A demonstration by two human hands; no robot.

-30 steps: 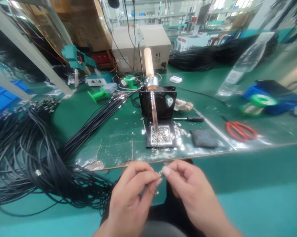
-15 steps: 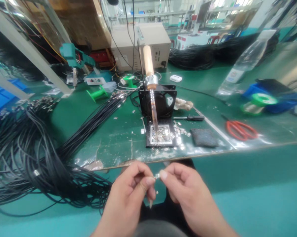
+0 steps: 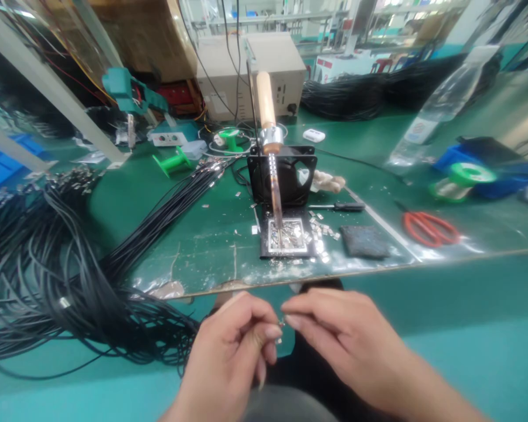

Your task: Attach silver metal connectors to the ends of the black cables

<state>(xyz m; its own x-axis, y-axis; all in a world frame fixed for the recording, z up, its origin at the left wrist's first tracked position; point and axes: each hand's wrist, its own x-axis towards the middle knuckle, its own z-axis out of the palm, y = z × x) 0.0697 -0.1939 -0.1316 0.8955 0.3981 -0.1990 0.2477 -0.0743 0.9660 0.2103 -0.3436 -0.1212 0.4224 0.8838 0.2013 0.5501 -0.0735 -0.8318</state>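
Note:
My left hand (image 3: 239,346) is closed in a pinch around a tiny metal piece (image 3: 282,322), whose tip shows beyond the thumb and index finger. Right beside it, my right hand (image 3: 340,328) has thumb and index finger close together; what they hold, if anything, is too small to make out. Both hands are in front of the bench edge, above my lap. A small light bit (image 3: 279,340) shows below the left fingertips. Beyond the hands, a wooden-handled soldering iron (image 3: 273,176) slants down with its tip over a metal-filled tray (image 3: 270,239).
Black cables (image 3: 79,269) are heaped at left. A black fan (image 3: 299,176) stands behind the iron. Loose metal pieces, a screwdriver (image 3: 349,207), a dark pad (image 3: 364,241) and red-handled scissors (image 3: 431,228) lie to the right. A plastic bottle (image 3: 442,108) stands farther back.
My right hand has turned flatter, and its fingertips have shifted around the small metal piece. Less of the piece shows now. My left hand stays nearly in place.

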